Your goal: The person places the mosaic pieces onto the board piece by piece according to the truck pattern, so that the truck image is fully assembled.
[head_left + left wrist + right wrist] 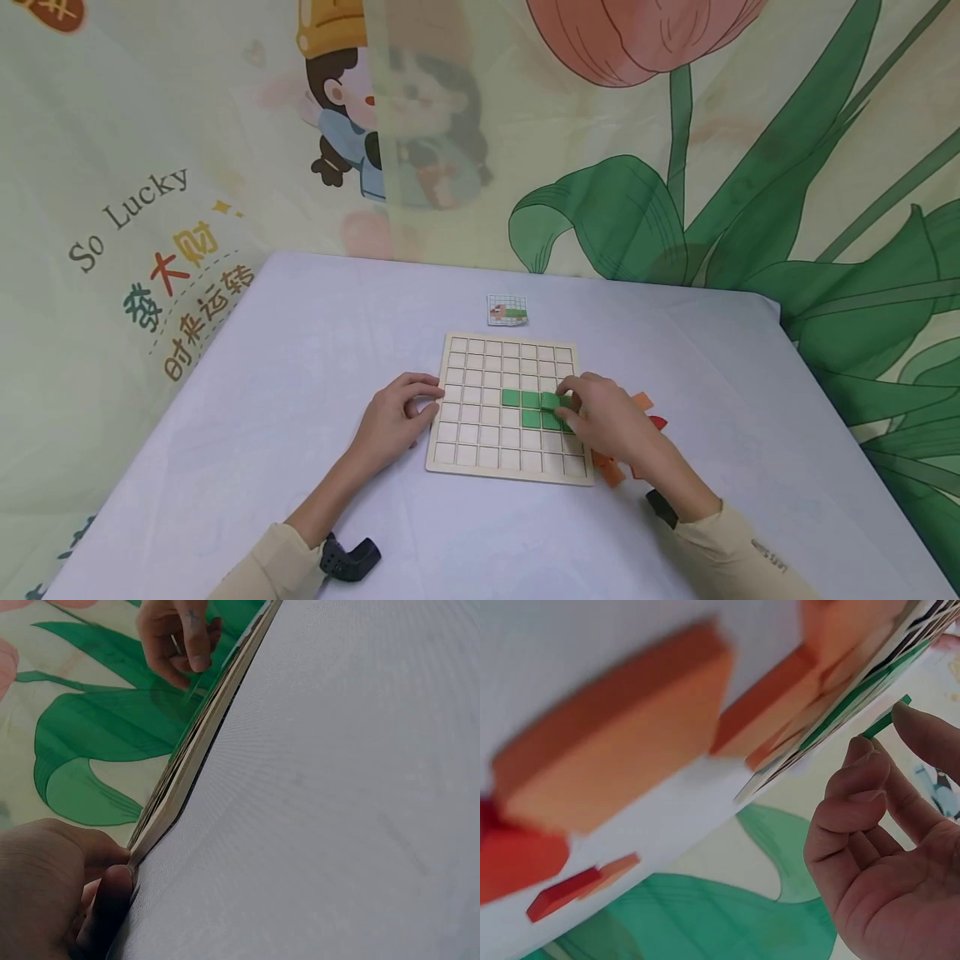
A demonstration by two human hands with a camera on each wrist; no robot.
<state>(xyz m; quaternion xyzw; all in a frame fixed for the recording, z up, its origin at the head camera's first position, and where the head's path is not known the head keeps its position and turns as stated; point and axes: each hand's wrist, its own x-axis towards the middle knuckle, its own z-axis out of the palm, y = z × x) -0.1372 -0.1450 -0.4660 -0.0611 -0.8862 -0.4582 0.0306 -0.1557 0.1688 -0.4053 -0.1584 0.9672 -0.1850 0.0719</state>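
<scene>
A square wooden grid board [472, 454] lies on the table, with several green square tiles [531, 418] in its cells right of the middle. My right hand [603, 417] is above the board's right part and pinches a green tile [889, 718] between thumb and fingertip. The tile is held tilted, just over the other green ones. My left hand [392, 421] rests at the board's left edge, its thumb and index fingertips touching the rim, as the left wrist view also shows. Part of the green row is hidden behind the right hand.
Orange tiles [611, 473] and red pieces [657, 422] lie loose right of the board, partly under the right forearm. A small picture card [507, 310] with a grid drawing lies beyond the board. The white-covered table [337, 325] meets a printed curtain at the back.
</scene>
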